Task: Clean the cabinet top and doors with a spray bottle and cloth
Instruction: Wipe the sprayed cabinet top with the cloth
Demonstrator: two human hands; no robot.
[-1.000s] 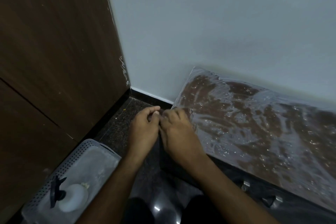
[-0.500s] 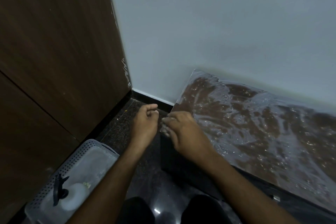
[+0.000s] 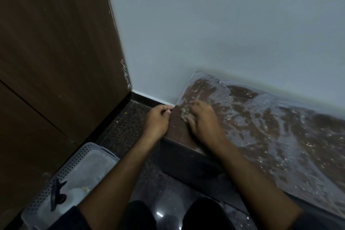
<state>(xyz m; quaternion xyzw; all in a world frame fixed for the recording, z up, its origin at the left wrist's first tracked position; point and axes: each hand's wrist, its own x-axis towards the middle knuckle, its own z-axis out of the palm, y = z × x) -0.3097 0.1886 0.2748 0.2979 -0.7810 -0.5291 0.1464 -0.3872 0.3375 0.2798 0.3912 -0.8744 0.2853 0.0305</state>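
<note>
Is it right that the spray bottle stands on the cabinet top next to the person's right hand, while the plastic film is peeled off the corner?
Not quite. The head view shows the spray bottle lying in the perforated basket on the floor, lower left, not on the cabinet top. The rest holds: the right hand is on the corner where the plastic film is peeled back.

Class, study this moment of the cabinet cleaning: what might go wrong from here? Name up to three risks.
1. The plastic film covering the cabinet top is peeled only at the corner; it may tear.
2. The right hand presses a crumpled wad onto the bared wood, possibly smearing dirt.
3. The spray bottle lies in the basket beside the left forearm; an elbow could knock it.
</note>
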